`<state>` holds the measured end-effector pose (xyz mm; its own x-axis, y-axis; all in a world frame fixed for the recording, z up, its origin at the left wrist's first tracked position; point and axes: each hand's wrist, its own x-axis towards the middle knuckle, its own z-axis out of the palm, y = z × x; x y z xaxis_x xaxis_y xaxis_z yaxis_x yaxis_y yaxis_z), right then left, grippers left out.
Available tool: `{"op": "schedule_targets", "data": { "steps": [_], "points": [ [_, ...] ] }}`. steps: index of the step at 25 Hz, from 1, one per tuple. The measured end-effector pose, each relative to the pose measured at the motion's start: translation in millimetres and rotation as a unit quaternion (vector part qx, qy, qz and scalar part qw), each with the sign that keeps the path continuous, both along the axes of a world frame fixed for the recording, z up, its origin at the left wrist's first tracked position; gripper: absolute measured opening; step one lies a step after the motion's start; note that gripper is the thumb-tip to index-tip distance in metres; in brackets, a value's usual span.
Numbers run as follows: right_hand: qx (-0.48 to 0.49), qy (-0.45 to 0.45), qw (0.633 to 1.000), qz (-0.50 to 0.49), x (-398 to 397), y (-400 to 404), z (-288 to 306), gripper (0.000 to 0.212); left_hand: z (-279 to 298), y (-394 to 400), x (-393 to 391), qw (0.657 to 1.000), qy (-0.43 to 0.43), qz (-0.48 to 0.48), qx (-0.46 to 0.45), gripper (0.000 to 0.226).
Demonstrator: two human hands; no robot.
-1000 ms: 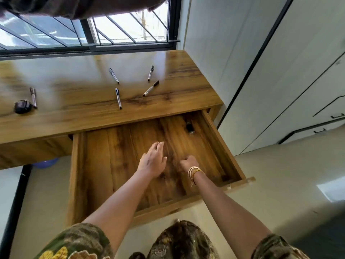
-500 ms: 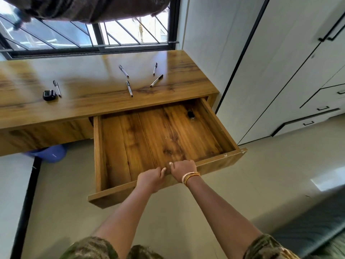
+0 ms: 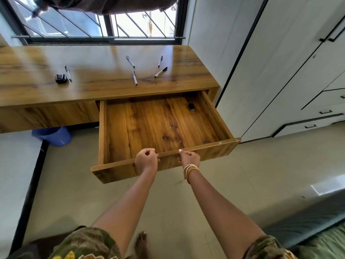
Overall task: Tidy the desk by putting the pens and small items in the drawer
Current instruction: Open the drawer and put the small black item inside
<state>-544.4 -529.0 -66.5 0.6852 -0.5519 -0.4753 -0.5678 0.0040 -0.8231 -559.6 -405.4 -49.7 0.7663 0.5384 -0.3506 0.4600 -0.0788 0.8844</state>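
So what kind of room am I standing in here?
Probably a bedroom or home study: a built-in wooden desk under a barred window, white fitted wardrobes alongside, and what looks like a bed edge nearby.

The drawer back is hidden under the tabletop, whose left end is cut off, and the dark item inside cannot be identified.

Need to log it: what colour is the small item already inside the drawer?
Black, as far as the head view shows: the small item lies near the drawer back right corner.
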Motion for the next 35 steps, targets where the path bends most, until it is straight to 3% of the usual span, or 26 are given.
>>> {"op": "schedule_targets", "data": {
  "steps": [4, 7, 12, 14, 18, 24, 31, 35],
  "points": [
    [0.199, 0.028, 0.980, -0.012, 5.7, -0.1, 0.2, 0.051, 0.4, 2.5, -6.6, 0.965, 0.162, 0.046, -0.202, 0.023],
    [0.160, 0.041, 0.986, -0.032, 13.1, 8.7, -2.9, 0.047, -1.1, 12.1, -2.0, 0.958, 0.187, 0.010, -0.215, 0.031],
    [-0.035, 0.019, 0.998, -0.044, 9.8, 27.1, 11.0, 0.025, 11.3, 26.0, 8.3, 0.987, 0.131, -0.046, -0.087, 0.030],
    [-0.145, -0.040, 0.988, 0.027, 6.2, 35.6, 21.1, 0.020, 13.7, 39.0, 12.1, 0.995, 0.068, -0.079, -0.008, 0.022],
    [-0.295, -0.122, 0.923, 0.214, 16.6, 70.1, 28.7, 0.018, 18.1, 84.3, 17.2, 0.979, -0.014, -0.134, 0.152, 0.018],
    [-0.311, -0.138, 0.872, 0.353, 79.3, 162.2, 27.2, 0.015, 28.0, 181.2, 73.7, 0.957, -0.043, -0.153, 0.241, 0.020],
    [-0.293, -0.153, 0.868, 0.370, 153.3, 281.4, 36.0, 0.014, 52.7, 300.5, 149.4, 0.943, -0.036, -0.177, 0.278, 0.024],
    [-0.284, -0.162, 0.855, 0.401, 191.4, 346.0, 44.3, 0.014, 51.9, 375.6, 174.1, 0.951, -0.013, -0.131, 0.279, 0.024]
  ]
}}
